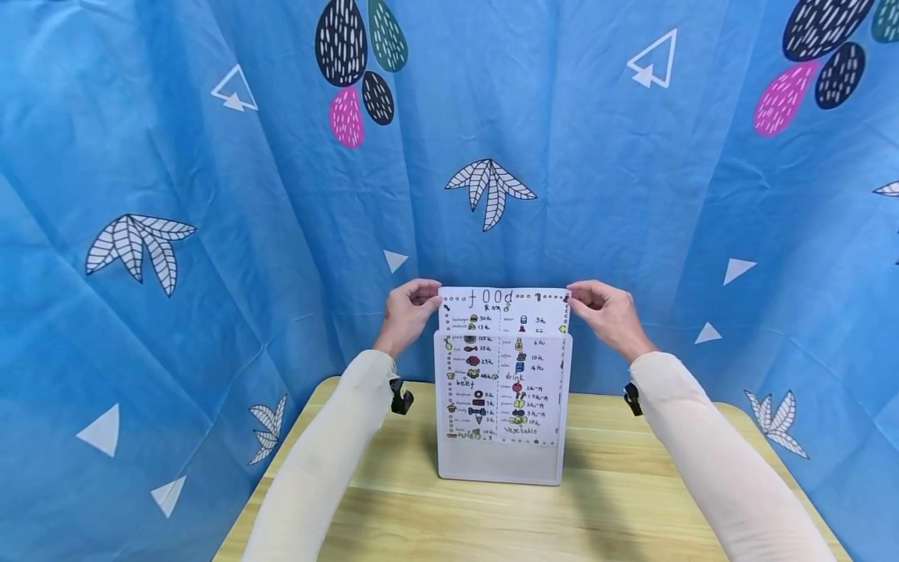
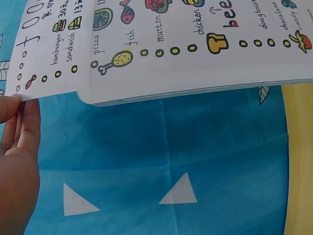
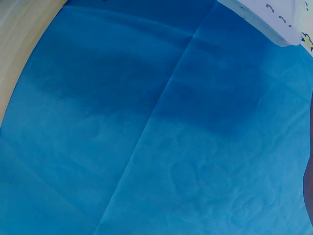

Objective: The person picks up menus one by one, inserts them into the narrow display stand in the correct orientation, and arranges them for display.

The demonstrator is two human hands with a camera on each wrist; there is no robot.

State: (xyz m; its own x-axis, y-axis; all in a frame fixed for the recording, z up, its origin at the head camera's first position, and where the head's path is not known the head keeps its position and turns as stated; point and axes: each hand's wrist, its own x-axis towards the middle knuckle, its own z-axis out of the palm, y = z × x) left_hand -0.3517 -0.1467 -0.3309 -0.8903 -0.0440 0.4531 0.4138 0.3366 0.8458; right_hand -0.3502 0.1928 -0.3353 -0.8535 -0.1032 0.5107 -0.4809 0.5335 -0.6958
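Observation:
A white paper menu sheet (image 1: pixel 470 311), headed "food" and drawn with small coloured foods, is partly inside a clear, white-edged upright sign holder (image 1: pixel 500 462). Its top strip sticks out above the holder, and its lower edge lies above the holder's bottom. My left hand (image 1: pixel 406 316) pinches the sheet's top left corner between thumb and fingers. At the top right corner my right hand (image 1: pixel 612 316) pinches the sheet too. In the left wrist view the thumb and fingers (image 2: pixel 30 125) grip the paper corner; only a sliver of the right hand (image 3: pixel 308 183) shows in the right wrist view.
The holder stands on a light wood table (image 1: pixel 393 499) with rounded back corners. Behind and around it hangs a blue patterned curtain (image 1: pixel 590 211). Dark wrist straps (image 1: pixel 401 396) show at both sleeve cuffs.

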